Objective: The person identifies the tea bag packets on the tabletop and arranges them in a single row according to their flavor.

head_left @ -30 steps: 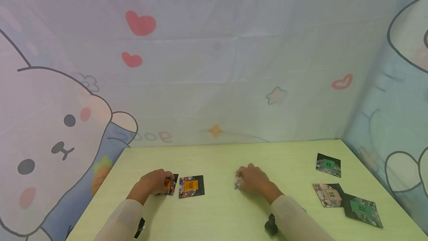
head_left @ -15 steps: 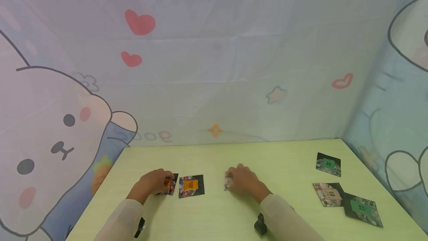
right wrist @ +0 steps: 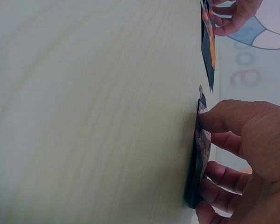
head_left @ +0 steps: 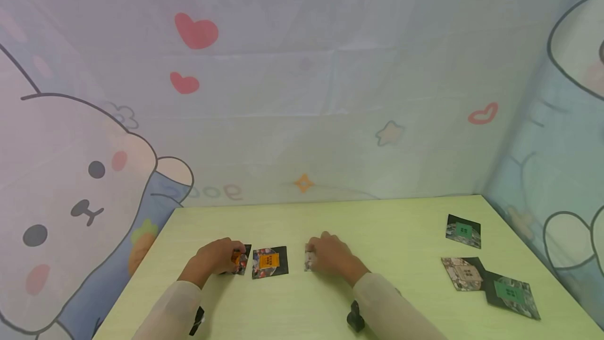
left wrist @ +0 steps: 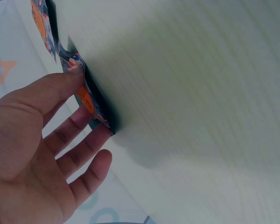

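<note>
Just left of the flat orange-labelled packet [head_left: 269, 262], the left hand [head_left: 216, 256] pinches a second orange-labelled packet [left wrist: 85, 99] between its thumb and fingers. To the right of that flat packet, the right hand [head_left: 330, 255] pinches a pale-fronted packet [head_left: 309, 260] in similar way. Farther right of it lie a green-labelled packet [head_left: 463, 231], a beige-labelled packet [head_left: 463, 274] and another green-labelled packet [head_left: 511, 294].
</note>
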A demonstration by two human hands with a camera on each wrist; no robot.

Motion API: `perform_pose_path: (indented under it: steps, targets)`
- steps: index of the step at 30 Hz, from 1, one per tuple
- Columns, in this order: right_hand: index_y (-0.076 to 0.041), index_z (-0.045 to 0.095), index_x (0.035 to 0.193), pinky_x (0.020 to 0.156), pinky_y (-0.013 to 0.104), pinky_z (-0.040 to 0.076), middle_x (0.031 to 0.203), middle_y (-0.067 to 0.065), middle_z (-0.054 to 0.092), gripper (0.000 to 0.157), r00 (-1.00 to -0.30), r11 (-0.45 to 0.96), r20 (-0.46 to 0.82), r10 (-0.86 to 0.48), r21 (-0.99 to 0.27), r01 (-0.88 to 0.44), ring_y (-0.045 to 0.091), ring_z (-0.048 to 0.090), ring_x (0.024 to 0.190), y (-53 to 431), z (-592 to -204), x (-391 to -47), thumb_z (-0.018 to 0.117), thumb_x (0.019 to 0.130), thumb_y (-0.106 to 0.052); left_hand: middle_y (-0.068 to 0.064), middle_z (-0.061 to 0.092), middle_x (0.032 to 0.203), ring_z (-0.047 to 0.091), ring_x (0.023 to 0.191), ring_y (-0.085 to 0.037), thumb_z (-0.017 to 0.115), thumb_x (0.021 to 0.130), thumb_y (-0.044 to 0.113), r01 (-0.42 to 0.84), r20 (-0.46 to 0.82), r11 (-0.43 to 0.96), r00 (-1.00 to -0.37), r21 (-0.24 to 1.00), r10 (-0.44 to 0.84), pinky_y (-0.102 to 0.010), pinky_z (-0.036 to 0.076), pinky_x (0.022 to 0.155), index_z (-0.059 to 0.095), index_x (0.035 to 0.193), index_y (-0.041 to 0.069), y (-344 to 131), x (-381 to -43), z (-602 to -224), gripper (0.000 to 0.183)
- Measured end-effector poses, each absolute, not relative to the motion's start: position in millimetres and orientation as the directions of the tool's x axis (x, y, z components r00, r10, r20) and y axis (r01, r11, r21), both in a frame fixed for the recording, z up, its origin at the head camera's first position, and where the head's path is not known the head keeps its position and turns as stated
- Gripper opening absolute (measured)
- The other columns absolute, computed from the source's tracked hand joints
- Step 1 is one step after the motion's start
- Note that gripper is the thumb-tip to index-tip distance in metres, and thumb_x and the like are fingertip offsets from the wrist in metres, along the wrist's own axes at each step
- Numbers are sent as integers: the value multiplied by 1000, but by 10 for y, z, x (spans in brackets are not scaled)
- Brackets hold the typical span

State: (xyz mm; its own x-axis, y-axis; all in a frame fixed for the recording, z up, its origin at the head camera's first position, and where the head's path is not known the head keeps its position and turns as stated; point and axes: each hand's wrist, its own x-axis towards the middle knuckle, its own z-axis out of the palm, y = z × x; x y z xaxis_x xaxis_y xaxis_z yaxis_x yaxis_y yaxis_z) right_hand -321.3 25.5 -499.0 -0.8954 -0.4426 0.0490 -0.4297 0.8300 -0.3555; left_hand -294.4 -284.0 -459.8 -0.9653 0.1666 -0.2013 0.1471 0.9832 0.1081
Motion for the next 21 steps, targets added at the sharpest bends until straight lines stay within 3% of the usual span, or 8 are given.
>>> perform_pose_path:
  steps: [21]
  targets:
    - [-21, 72, 123, 68, 31, 40, 99, 3, 57, 43, -880, 826, 18, -474, -337, -452, 18, 45, 83, 3, -4921, -3155, 70, 81, -14, -10, 62, 113, 57, 90, -22, 80, 87, 11, 142, -209, 981, -963, 132, 168, -49, 54, 88, 68, 126, 18, -2825, -2927, -4569, 41]
